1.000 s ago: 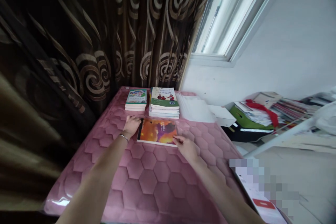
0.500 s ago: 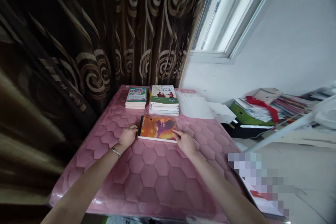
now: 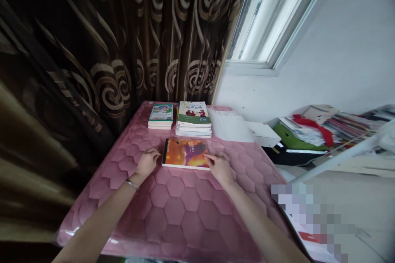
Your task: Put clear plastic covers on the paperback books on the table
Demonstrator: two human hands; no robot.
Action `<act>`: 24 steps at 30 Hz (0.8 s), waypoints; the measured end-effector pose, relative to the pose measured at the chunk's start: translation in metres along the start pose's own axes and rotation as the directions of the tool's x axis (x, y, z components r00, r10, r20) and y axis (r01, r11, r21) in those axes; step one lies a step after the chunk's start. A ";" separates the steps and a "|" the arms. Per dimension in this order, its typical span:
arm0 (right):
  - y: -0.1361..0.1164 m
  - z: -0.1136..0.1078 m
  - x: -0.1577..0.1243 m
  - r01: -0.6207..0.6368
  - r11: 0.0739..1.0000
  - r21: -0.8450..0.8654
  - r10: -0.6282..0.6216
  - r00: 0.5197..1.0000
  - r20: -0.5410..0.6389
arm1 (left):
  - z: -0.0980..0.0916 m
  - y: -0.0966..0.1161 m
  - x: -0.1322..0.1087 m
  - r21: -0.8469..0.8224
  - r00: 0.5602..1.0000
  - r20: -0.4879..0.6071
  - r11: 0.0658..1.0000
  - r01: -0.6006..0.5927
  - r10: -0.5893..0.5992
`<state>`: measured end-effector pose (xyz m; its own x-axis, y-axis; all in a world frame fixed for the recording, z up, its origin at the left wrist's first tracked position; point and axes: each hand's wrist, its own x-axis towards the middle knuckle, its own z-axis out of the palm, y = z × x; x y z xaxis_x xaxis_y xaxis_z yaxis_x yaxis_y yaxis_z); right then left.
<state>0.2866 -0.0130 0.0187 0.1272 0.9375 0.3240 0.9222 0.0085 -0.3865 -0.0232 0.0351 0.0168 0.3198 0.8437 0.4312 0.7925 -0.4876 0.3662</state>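
Note:
An orange and purple paperback book (image 3: 185,153) lies flat on the pink quilted tabletop cover (image 3: 182,205), its dark spine to the left. My right hand (image 3: 219,168) grips the book's right edge, thumb on the cover and the other fingers partly hidden. Just off the spine, my left hand (image 3: 148,162) has loosely bent fingers and holds nothing; a bracelet (image 3: 132,184) circles that wrist. Behind the book stand a stack of thicker books with a green and white cover on top (image 3: 194,113) and a smaller stack with a teal-edged cover (image 3: 161,114).
Translucent plastic sheets (image 3: 233,125) and a white box (image 3: 262,133) lie at the back right. Beyond the table are a green bin of papers (image 3: 298,135) and a white slanted bar (image 3: 333,158). A dark patterned curtain (image 3: 114,49) hangs along the left and back.
My left hand has drawn slightly left, away from the book's spine. My right hand stays at the right edge. The whole view has shifted a little.

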 end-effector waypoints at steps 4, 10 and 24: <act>-0.035 -0.003 -0.012 0.072 0.996 -0.061 -0.076 0.995 -0.069 | -0.004 0.031 -0.008 0.007 0.992 -0.096 0.997 -0.075 0.076; -0.087 0.023 -0.026 0.383 0.924 0.005 -0.383 0.923 0.032 | 0.015 0.068 -0.010 0.089 0.975 0.058 0.971 -0.220 0.215; 0.014 -0.002 -0.025 0.123 0.992 0.007 -0.123 0.992 -0.026 | -0.011 0.017 -0.016 0.092 0.991 0.037 0.987 -0.132 0.129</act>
<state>0.2971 -0.0367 0.0066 0.0222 0.9200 0.3912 0.9284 0.1262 -0.3494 -0.0205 0.0105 0.0249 0.4388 0.7813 0.4440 0.7875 -0.5723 0.2288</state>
